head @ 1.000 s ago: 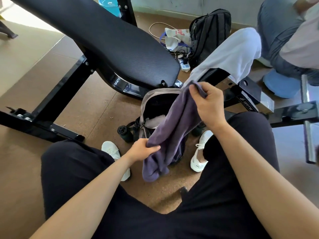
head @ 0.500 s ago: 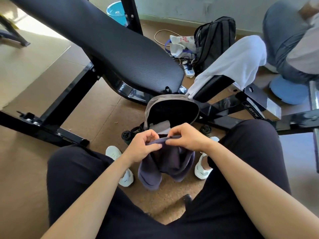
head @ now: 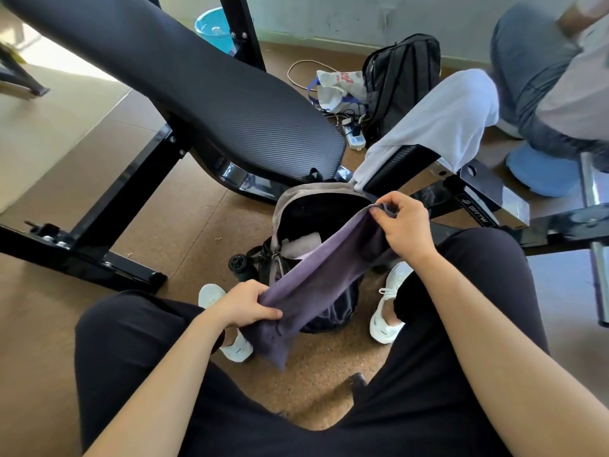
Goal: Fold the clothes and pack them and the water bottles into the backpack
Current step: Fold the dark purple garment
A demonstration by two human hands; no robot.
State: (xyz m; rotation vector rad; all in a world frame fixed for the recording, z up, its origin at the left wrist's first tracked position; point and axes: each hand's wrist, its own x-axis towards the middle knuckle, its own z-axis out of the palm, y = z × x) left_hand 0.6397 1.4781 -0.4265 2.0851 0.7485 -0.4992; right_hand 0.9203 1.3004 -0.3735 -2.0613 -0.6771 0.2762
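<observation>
A purple cloth (head: 324, 268) stretches diagonally between my hands above the floor. My left hand (head: 245, 305) grips its lower end near my left knee. My right hand (head: 403, 225) pinches its upper end above my right thigh. Behind the cloth stands the grey backpack (head: 296, 199), open at the top, with a pale folded garment (head: 301, 244) inside. A dark water bottle (head: 240, 267) stands by the backpack's left side. A white garment (head: 438, 123) hangs over the bench's seat pad at the upper right.
A black weight bench (head: 204, 94) with a steel frame spans the left and back. A black backpack (head: 400, 80), a plastic bag (head: 337, 89), a power strip and a blue basin (head: 211, 26) lie by the wall. Another person (head: 553, 84) sits at the upper right.
My hands were together bunching the cloth half a second ago. Now they have pulled apart, the right up and rightward, the left down and leftward, drawing the cloth taut.
</observation>
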